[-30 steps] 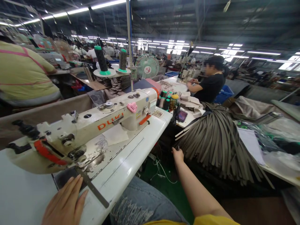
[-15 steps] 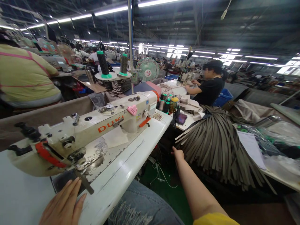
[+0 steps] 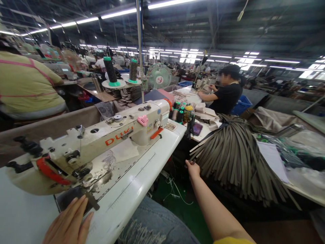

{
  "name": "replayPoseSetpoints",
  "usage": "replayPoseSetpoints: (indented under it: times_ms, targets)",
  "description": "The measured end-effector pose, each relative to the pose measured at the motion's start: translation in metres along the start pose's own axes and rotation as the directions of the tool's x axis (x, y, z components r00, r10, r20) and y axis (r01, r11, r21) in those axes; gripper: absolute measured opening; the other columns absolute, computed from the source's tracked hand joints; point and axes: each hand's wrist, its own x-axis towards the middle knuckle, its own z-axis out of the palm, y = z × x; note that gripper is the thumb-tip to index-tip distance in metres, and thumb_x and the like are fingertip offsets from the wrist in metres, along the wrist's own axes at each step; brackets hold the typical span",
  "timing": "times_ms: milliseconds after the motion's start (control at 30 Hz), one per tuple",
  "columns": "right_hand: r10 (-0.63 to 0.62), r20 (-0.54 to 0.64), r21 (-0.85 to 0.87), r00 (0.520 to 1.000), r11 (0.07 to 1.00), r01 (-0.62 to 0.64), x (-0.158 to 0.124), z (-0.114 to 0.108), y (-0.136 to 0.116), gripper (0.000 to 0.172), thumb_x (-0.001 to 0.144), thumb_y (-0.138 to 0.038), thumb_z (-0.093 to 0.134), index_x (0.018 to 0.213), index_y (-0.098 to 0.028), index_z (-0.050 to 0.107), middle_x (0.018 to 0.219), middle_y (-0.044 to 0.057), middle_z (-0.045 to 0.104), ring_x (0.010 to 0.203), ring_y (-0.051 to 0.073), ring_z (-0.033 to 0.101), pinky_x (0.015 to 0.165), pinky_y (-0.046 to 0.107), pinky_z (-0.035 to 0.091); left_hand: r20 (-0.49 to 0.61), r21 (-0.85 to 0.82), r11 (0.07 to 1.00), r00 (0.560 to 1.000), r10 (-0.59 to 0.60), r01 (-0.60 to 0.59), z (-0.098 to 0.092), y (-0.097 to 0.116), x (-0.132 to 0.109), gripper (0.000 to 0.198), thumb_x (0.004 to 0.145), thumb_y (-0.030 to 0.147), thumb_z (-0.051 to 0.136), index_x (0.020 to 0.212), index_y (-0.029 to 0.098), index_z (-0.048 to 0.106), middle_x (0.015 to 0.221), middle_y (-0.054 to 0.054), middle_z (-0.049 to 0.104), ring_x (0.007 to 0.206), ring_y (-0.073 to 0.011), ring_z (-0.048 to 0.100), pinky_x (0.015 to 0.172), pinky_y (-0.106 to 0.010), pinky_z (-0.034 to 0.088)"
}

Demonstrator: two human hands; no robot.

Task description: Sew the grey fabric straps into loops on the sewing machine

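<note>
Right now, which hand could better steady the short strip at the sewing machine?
Probably the left hand: its fingers lie beside the strip, while the right hand is out by the hanging strips.

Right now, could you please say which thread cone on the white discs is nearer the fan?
The brownish thread cone beside the pole; the black cone stands farther left.

"The long metal sewing machine [image 3: 98, 140]?"
"Cream, with orange lettering [image 3: 118, 136] and a curved red guard [image 3: 52, 173]."
"The long, flat strips [image 3: 231, 156]?"
"Olive-grey. The smooth tabletop [image 3: 152, 166] is white with dark ruler markings [image 3: 142, 169]."
</note>
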Motion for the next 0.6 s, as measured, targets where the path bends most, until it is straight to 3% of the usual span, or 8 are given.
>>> replayPoseSetpoints:
  times_ms: [200, 267, 333, 467, 533, 600]
  targets:
    - [0.203, 0.24, -0.026, 0.949, 0.979, -0.203, -0.101, 0.029, 0.034, 0.021, 0.097, -0.035, 0.069, 0.1, -0.014, 0.068, 0.09, 0.0, 0.069, 0.071, 0.011, 0.065, 0.064, 0.027, 0.058, -0.038, -0.012, 0.998, 0.998, 0.058, -0.058, 0.011, -0.011, -0.004, 0.057, 0.096, 0.051, 0.049, 0.141, 0.016, 0.057, 0.131, -0.017, 0.071, 0.128, -0.0337, 0.063, 0.114, -0.048, 0.046]
    - [0.241, 0.255, -0.014, 0.936, 0.969, -0.246, -0.114, 0.035, 0.032, 0.02, 0.098, -0.035, 0.069, 0.097, -0.015, 0.067, 0.083, -0.002, 0.067, 0.063, 0.009, 0.061, 0.057, 0.023, 0.054, -0.047, -0.002, 0.998, 0.997, 0.062, -0.062, 0.011, -0.008, -0.002, 0.056, 0.097, 0.049, 0.049, 0.142, 0.016, 0.055, 0.132, -0.016, 0.071, 0.127, -0.0339, 0.063, 0.114, -0.049, 0.047]
    - [0.237, 0.232, 0.024, 0.943, 0.968, -0.249, -0.104, 0.03, 0.014, 0.021, 0.098, -0.036, 0.069, 0.094, -0.015, 0.066, 0.076, -0.005, 0.062, 0.055, 0.007, 0.055, 0.051, 0.02, 0.049, -0.043, 0.032, 0.999, 0.998, 0.041, -0.04, 0.005, 0.0, 0.002, 0.054, 0.099, 0.046, 0.046, 0.142, 0.015, 0.055, 0.133, -0.018, 0.069, 0.127, -0.0353, 0.063, 0.112, -0.052, 0.047]
    - [0.132, 0.059, 0.139, 0.989, 0.98, -0.139, -0.048, -0.003, -0.045, 0.026, 0.097, -0.042, 0.067, 0.097, -0.016, 0.064, 0.063, -0.01, 0.049, 0.044, 0.004, 0.037, 0.042, 0.018, 0.033, -0.015, 0.106, 0.993, 0.999, -0.043, 0.045, -0.015, 0.028, 0.016, 0.045, 0.103, 0.037, 0.043, 0.138, 0.011, 0.055, 0.137, -0.02, 0.067, 0.126, -0.0352, 0.063, 0.108, -0.055, 0.05]
    - [0.093, -0.027, 0.172, 0.995, 0.981, -0.087, -0.027, -0.013, -0.066, 0.03, 0.095, -0.045, 0.066, 0.1, -0.016, 0.064, 0.058, -0.011, 0.045, 0.044, 0.006, 0.037, 0.042, 0.02, 0.03, -0.026, 0.12, 0.989, 0.996, -0.081, 0.084, -0.024, 0.04, 0.024, 0.039, 0.104, 0.032, 0.044, 0.136, 0.012, 0.056, 0.137, -0.018, 0.067, 0.127, -0.0324, 0.063, 0.108, -0.053, 0.051]
    - [0.068, -0.054, 0.184, 0.996, 0.981, -0.057, -0.023, -0.012, -0.071, 0.039, 0.089, -0.052, 0.068, 0.103, -0.016, 0.064, 0.056, -0.009, 0.048, 0.045, 0.008, 0.04, 0.044, 0.023, 0.032, -0.012, 0.126, 0.985, 0.993, -0.118, 0.119, -0.03, 0.049, 0.03, 0.039, 0.105, 0.031, 0.045, 0.137, 0.013, 0.057, 0.138, -0.016, 0.067, 0.129, -0.0304, 0.062, 0.11, -0.052, 0.051]
